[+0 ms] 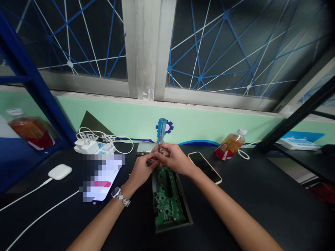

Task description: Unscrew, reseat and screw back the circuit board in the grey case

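Observation:
A screwdriver (162, 130) with a see-through blue handle stands almost upright, handle at the top, over the far end of a green circuit board (167, 202) in a metal frame. My right hand (174, 158) is closed, its fingers around the screwdriver's shaft below the handle. Against it sits my left hand (143, 167), fingers pinched together beside the shaft; what they grip is hidden. The screwdriver's tip is also out of sight behind the fingers. Just beyond both hands lies a flat grey metal piece (143, 147), partly covered by them.
Left of the board lies a lit phone (104, 181), with a white charger case (60, 172) and a power strip with cables (90, 146) farther out. To the right are a dark phone (205, 167) and a drink bottle (230, 144). Another bottle (31, 129) stands far left.

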A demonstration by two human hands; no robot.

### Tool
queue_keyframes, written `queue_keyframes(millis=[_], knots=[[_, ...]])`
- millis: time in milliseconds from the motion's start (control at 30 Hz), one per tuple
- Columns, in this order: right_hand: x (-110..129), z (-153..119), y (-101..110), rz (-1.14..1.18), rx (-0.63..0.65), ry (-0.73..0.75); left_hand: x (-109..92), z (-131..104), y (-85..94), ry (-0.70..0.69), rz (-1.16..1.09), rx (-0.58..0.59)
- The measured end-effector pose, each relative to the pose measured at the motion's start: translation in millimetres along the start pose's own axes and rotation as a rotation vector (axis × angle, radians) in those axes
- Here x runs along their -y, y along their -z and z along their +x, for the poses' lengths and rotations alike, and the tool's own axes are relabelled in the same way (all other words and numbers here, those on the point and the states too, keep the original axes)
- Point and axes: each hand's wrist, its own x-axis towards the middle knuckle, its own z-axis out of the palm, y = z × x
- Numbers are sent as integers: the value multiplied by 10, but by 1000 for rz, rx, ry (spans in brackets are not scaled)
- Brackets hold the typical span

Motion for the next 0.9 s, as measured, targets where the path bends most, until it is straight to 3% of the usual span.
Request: queue_keyframes(millis=[100,200,333,633,900], knots=[[-24,15,-8,-105,-19,41,23,6,-37,11,2,-17],[-79,38,-5,-258,-117,87,20,11,-61,25,-11,-21],[-135,51,24,-204,-155,3,-15,-5,-39,31,-46,13],[-68,26,70,34,2,-11,-25,-52,94,29,8,-4],[-82,5,-30,68,63,12,45,8,-20,-22,21,-25]])
